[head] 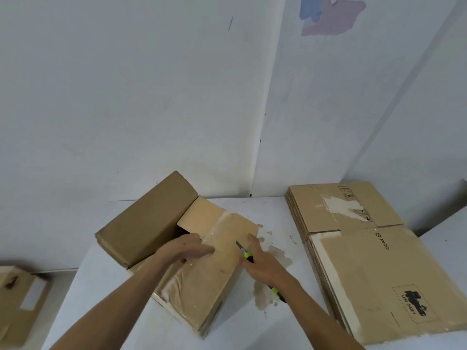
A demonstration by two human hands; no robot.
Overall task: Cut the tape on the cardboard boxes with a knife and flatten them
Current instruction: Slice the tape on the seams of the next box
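Gripped in the person's right hand point(262, 265), the utility knife point(246, 253) shows a green-and-black handle that runs out behind the wrist, and its short blade points at the right edge of the cardboard box point(202, 269), near the top flap. The fingers are curled round the handle, and the blade seems to lie just at the taped seam there, though contact is hard to confirm. The left hand point(188, 250) curls over the edge of the same flap beside the strip of clear tape point(219, 227), probably to steady the cardboard and keep the seam taut for the cut. One long flap point(144, 221) is already folded out to the left, so the box is partly opened and sits mid-table point(106, 286). To the right lies a stack of flattened boxes point(366, 261), kept apart from the working area. Another cardboard box point(17, 304) sits low at the far left, off the table.
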